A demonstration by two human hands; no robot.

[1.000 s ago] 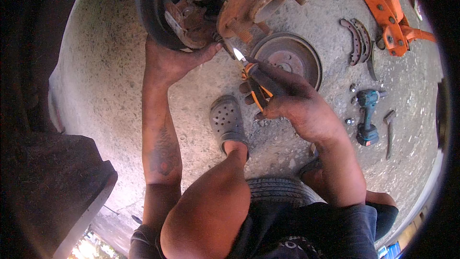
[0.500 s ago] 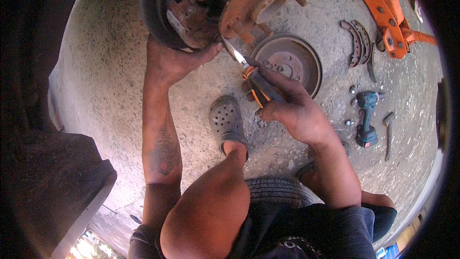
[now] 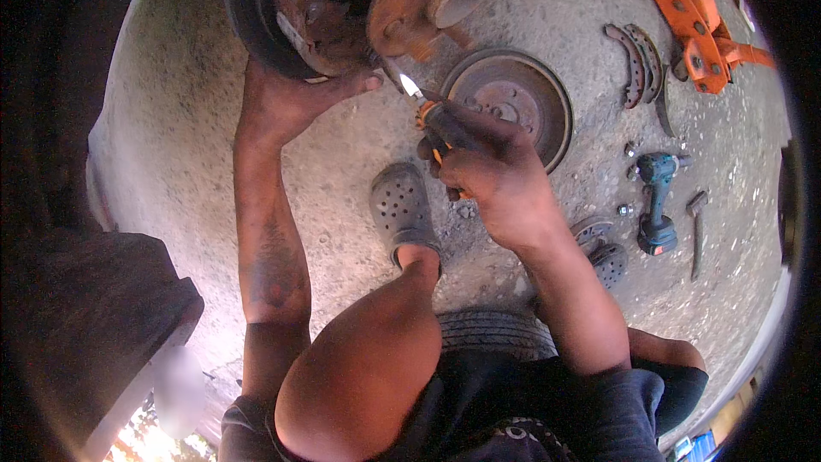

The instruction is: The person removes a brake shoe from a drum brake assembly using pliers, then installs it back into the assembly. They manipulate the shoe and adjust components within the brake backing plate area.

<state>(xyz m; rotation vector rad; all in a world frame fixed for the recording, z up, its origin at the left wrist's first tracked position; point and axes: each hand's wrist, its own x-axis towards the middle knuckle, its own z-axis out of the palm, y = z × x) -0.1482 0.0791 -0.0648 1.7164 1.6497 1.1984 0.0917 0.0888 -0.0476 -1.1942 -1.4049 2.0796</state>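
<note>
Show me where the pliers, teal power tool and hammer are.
Pliers [image 3: 411, 88], head view, on the bright metal nose.
Teal power tool [image 3: 658, 204], head view, on the grip.
Hammer [image 3: 696, 244], head view, midway along the handle.

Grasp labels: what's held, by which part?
Right hand: pliers, by the orange-black handles. Left hand: against brake backing plate; grip can't be told.

Right fingers [image 3: 466, 173] around orange-handled pliers [image 3: 423, 112], left fingers [image 3: 363, 85] at brake assembly [image 3: 318, 32]

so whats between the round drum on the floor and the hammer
In the head view, the teal cordless driver, with small shiny nuts to its left.
</note>
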